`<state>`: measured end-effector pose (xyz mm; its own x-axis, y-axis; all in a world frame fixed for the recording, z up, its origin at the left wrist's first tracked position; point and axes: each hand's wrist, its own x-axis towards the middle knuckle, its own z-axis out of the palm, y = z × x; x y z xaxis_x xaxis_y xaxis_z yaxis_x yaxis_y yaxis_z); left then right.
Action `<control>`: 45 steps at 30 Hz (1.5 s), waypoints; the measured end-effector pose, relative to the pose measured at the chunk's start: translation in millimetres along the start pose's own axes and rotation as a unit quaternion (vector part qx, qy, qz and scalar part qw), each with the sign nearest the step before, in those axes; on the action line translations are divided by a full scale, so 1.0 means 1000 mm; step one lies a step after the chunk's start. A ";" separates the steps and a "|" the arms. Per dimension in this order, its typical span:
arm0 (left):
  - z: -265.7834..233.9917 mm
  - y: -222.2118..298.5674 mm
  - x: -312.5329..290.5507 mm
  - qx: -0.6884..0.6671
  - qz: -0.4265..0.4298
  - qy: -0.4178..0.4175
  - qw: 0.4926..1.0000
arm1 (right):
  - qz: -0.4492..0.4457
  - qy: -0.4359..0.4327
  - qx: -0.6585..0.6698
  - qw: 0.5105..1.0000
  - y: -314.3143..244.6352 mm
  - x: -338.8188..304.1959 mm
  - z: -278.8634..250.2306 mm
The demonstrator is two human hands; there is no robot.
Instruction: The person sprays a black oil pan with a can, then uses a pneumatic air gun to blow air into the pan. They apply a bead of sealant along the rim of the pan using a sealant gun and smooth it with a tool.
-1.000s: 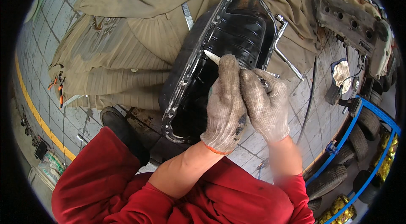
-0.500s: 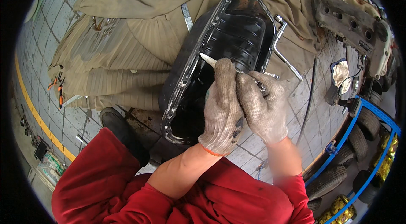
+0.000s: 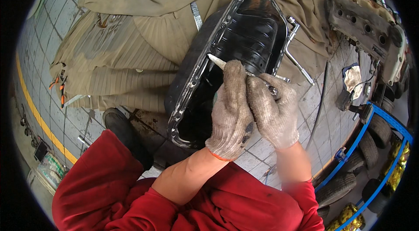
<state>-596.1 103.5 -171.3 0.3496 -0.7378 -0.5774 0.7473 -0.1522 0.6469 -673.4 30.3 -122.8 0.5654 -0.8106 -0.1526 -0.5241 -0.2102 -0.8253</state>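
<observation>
A black oil pan lies tilted with its open side facing up, and patchy grey material coats its flange. My left hand, in a dirty knitted glove, closes round a sealant tube with a white pointed nozzle. The nozzle tip is at the pan's left flange; whether it touches cannot be made out. Against the left hand, my gloved right hand is also closed on the tube. A dark, shiny part shows between its fingers, while most of the tube's body stays hidden by the gloves.
Brown cloth spreads under and left of the pan. A socket wrench rests beside its right edge. Orange-handled pliers lie far left. At right are a valve cover, a stained glove, a blue rack and tyres.
Hands, nozzle and pan keep nearly the same places relative to each other. The whole view has shifted very slightly.
</observation>
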 end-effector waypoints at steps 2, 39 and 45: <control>0.000 0.000 0.000 0.000 0.001 0.000 1.000 | 0.008 0.005 0.020 1.000 0.000 -0.001 0.001; -0.005 -0.004 -0.007 0.055 0.024 -0.003 0.998 | -0.059 0.018 -0.031 0.998 0.003 -0.006 0.002; -0.006 -0.005 -0.009 0.067 0.027 -0.003 0.997 | -0.003 -0.001 0.001 1.000 0.000 -0.010 0.002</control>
<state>-599.5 114.7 -172.9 0.3835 -0.7515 -0.5368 0.6449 -0.1982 0.7382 -678.0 38.8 -122.5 0.5697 -0.8082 -0.1489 -0.5193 -0.2136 -0.8274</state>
